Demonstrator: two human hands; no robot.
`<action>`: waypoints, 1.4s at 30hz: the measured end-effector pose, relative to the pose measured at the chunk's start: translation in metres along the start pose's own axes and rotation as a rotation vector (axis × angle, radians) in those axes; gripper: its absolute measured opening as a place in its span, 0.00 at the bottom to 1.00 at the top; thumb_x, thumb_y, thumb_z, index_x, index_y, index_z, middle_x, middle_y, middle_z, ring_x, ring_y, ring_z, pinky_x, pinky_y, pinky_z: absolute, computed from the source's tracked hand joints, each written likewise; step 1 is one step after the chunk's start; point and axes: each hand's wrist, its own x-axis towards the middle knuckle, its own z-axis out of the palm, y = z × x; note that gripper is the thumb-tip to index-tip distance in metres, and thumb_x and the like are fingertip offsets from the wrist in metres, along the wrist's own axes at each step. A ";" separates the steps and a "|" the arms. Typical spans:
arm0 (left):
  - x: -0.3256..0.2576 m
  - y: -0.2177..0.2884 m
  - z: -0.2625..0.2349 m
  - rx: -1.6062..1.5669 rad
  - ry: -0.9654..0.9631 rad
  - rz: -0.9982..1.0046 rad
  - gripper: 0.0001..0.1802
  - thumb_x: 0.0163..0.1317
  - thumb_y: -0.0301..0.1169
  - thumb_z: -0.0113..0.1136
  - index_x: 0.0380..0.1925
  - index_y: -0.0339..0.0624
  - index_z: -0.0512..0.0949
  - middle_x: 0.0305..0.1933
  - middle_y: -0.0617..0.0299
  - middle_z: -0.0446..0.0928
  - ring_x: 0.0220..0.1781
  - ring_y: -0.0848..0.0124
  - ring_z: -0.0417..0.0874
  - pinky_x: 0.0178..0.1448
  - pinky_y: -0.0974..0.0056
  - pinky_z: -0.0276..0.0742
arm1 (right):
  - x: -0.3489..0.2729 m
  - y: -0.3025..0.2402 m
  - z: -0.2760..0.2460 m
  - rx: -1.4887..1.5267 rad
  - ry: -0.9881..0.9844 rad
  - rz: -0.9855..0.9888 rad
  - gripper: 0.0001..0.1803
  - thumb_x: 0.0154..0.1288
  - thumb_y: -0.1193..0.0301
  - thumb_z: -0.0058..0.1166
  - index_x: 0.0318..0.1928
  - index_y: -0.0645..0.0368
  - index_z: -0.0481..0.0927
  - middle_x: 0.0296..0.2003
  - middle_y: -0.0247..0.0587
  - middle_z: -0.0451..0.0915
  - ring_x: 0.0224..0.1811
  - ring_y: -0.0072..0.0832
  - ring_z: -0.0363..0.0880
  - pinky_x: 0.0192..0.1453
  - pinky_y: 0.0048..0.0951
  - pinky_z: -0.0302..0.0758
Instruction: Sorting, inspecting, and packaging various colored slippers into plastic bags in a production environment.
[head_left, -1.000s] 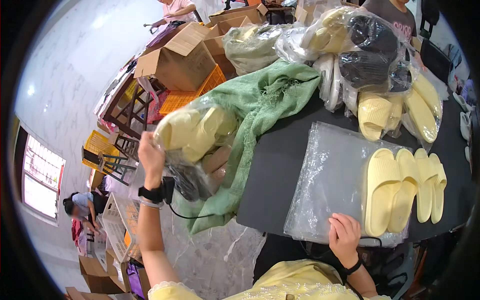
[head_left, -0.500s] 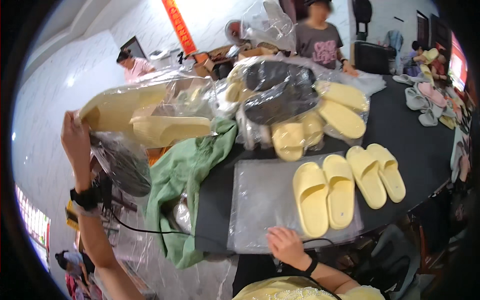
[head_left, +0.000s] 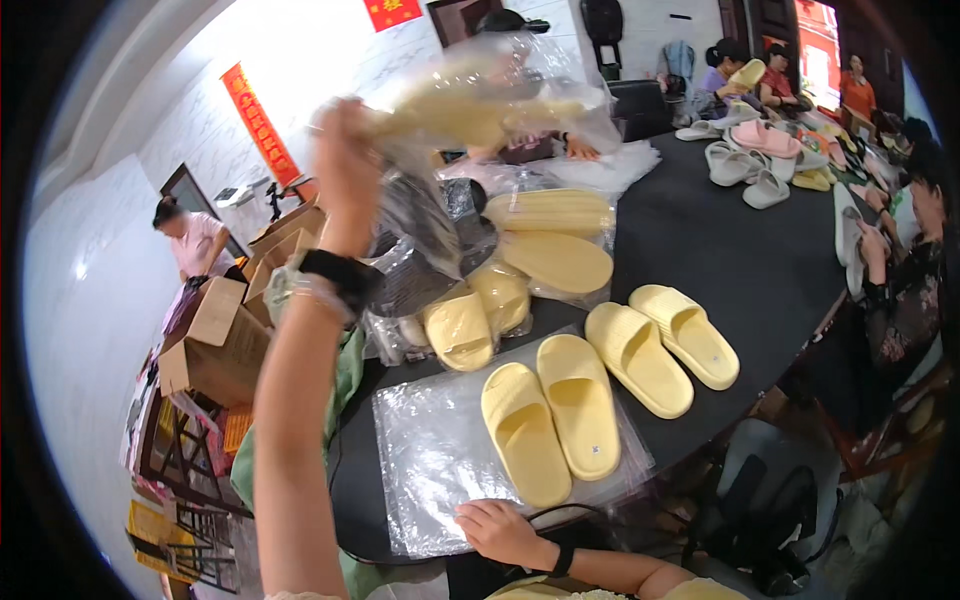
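Observation:
Raised over the table, my left hand (head_left: 345, 170) is closed on the end of a clear plastic bag (head_left: 470, 105) with yellow slippers in it, smeared by motion. My right hand (head_left: 500, 532) lies with loosely extended fingers at the near edge of a stack of flat clear plastic bags (head_left: 425, 470). On that stack, right of my right hand, rests a pair of yellow slippers (head_left: 527, 435). A second yellow pair (head_left: 640, 360) sits beside it on the black table (head_left: 740, 240). Behind them are more bagged yellow slippers (head_left: 555, 260) and a bagged dark pair (head_left: 425, 270).
Green cloth (head_left: 350, 375) hangs at the table's left, partly behind my left arm. Loose white and pink slippers (head_left: 765, 140) pile up at the far right. Several people sit or stand around. Cardboard boxes (head_left: 225, 340) and a yellow stool (head_left: 160, 535) are at the left.
My left hand has swung the bagged yellow slippers rightward, over the bagged dark pair. The view has turned to the right. My right hand stays on the flat bags.

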 end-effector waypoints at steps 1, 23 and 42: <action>-0.031 0.000 0.029 0.061 -0.051 0.203 0.17 0.51 0.17 0.49 0.43 0.38 0.72 0.45 0.48 0.74 0.46 0.46 0.75 0.50 0.53 0.71 | -0.001 -0.003 0.001 -0.007 0.004 0.001 0.11 0.55 0.70 0.52 0.39 0.56 0.77 0.42 0.34 0.76 0.48 0.28 0.74 0.50 0.29 0.70; -0.195 0.112 -0.081 -0.069 -1.376 0.159 0.35 0.54 0.40 0.61 0.59 0.36 0.63 0.63 0.45 0.63 0.66 0.50 0.61 0.65 0.49 0.62 | -0.004 0.045 -0.187 0.316 -0.004 0.359 0.14 0.59 0.73 0.55 0.46 0.59 0.78 0.47 0.45 0.78 0.49 0.39 0.77 0.53 0.35 0.73; -0.349 0.190 -0.245 0.137 -1.329 -0.610 0.43 0.57 0.55 0.55 0.65 0.37 0.59 0.70 0.40 0.52 0.72 0.45 0.50 0.69 0.40 0.45 | -0.028 0.379 -0.322 -0.830 0.015 0.866 0.12 0.61 0.72 0.43 0.32 0.67 0.77 0.29 0.59 0.78 0.33 0.47 0.79 0.37 0.44 0.74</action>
